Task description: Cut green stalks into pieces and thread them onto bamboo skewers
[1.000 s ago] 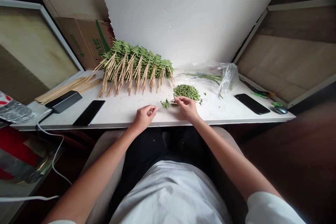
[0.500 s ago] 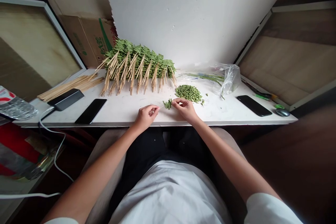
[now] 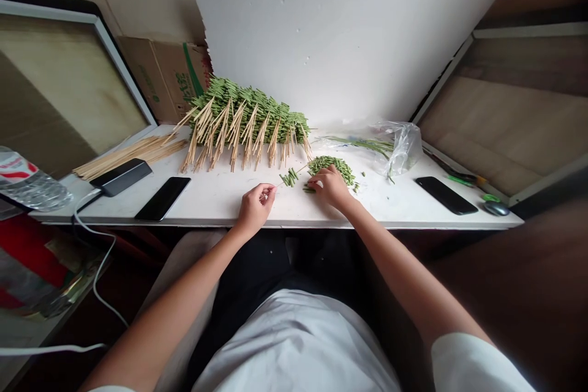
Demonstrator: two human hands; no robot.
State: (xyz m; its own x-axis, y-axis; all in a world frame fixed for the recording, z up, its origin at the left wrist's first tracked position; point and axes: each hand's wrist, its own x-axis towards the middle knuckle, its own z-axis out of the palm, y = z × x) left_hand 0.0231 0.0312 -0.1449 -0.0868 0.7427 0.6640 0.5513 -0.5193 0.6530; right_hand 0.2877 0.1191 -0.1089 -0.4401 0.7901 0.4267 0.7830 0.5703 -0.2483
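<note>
My left hand (image 3: 257, 203) is closed on the lower end of a thin wooden skewer, which points up and right and carries several short green bean pieces (image 3: 289, 177). My right hand (image 3: 329, 187) is over the near left side of a heap of cut green pieces (image 3: 337, 165), apart from the skewer. Its fingers are bent downward near a few pieces on the table; whether they grip one is hidden. Behind, a large stack of filled skewers (image 3: 248, 110) has its bare stick ends toward me.
Bare skewers (image 3: 128, 153), a black box (image 3: 120, 177) and a phone (image 3: 163, 198) lie left. At the right are a plastic bag (image 3: 404, 147) with long green stems, another phone (image 3: 445, 195) and a mouse (image 3: 496, 207).
My right hand has moved off the skewer to the heap's near side. The skewer's upper tip now shows beyond the green pieces. The view has shifted slightly.
</note>
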